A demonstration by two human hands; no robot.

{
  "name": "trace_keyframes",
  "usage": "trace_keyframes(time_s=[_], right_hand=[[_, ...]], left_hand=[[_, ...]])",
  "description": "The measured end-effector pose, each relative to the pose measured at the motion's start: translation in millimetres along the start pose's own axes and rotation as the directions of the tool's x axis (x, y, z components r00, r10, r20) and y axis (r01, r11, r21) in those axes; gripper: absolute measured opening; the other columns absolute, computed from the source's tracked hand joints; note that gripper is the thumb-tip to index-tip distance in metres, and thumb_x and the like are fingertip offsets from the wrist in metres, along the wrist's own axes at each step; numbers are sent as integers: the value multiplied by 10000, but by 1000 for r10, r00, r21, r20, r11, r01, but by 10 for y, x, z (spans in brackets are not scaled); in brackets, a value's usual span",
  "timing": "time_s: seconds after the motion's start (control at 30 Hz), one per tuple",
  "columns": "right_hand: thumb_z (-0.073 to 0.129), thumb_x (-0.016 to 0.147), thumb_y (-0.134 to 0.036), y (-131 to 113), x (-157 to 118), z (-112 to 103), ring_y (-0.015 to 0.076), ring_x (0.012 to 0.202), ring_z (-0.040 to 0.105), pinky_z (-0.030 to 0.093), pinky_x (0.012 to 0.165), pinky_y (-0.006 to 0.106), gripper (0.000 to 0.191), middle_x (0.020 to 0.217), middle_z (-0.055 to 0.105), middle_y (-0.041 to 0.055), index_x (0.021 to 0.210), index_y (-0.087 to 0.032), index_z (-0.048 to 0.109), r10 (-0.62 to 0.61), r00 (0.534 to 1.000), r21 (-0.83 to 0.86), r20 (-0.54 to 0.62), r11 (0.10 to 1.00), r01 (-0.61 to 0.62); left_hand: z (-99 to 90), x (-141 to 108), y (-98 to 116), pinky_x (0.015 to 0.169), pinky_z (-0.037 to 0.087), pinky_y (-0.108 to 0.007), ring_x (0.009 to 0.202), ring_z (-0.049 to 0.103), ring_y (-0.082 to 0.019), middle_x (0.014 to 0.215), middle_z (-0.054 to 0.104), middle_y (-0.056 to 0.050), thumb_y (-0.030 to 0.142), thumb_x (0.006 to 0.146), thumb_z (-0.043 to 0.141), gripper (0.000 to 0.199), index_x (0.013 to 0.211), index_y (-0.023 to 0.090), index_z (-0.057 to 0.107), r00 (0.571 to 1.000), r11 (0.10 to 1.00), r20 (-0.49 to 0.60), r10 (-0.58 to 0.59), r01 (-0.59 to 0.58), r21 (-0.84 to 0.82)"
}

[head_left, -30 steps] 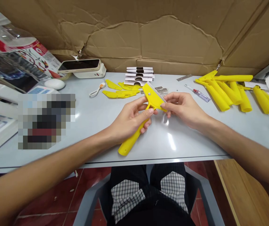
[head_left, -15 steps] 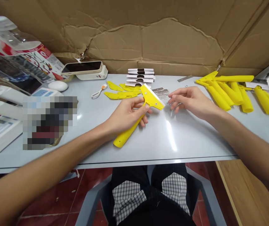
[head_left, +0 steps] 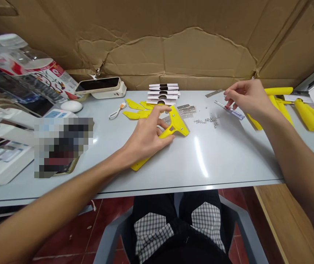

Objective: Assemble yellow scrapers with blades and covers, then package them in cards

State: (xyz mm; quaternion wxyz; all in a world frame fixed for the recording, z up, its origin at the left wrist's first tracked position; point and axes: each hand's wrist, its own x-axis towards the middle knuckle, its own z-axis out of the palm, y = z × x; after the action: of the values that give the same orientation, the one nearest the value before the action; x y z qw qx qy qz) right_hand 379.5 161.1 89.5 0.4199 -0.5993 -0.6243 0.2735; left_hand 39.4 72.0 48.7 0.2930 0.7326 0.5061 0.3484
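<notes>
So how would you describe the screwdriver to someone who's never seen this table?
Start at the big cardboard sheet behind the gray table, then find the person's right hand. The screwdriver is by its fingertips, just right of the scattered little screws. Unlike the chunky yellow handles farther right, it is slim, see-through and partly red, with a thin metal shaft.

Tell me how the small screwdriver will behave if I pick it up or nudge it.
The screwdriver should stay stiff, as its shaft looks like straight metal. Its clear handle is probably plastic, so expect it to be light. Nudged, it may slide or roll on the glossy table.
</notes>
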Motion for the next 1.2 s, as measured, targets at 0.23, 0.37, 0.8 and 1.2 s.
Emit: trace_keyframes(time_s=[0.23,0.37,0.8,1.2], right_hand=[[827,944,-69,71,-14,38,114,593,574,383,642,372,227,676,738,91,740,-160,789,-56,998,-76,36,995,59],[812,958,-74,1,-19,35,123,592,620,406,658,380,222,711,757,98,755,-160,785,-8,1000,-161,19,987,11],[762,1014,-244,-10,-91,-11,218,700,687,517,699,403,183,804,785,115,841,-196,794,-28,995,-183,91,982,45],[822,946,-276,7,-69,6,230,681,694,568,696,433,191,762,760,96,772,-227,760,-82,990,-182,111,978,102]], left_hand=[[-40,13,-35,793,522,-344,787,691,-223,1047,847,-64,257,957,807,405,1359,267,758,986,943,20,166,-165,288],[-61,25,-103,875,583,-375,978,791,-283,1212,866,-113,251,1015,748,329,1340,274,794,974,918,51,222,-226,325],[-69,35,-208,1000,661,-462,1212,840,-317,1373,864,-130,197,1103,560,425,1469,223,774,923,820,110,368,-379,429],[-125,-4,-103,994,645,-442,1089,820,-294,1229,865,-107,262,1035,733,360,1373,275,858,907,824,137,399,-420,381]])
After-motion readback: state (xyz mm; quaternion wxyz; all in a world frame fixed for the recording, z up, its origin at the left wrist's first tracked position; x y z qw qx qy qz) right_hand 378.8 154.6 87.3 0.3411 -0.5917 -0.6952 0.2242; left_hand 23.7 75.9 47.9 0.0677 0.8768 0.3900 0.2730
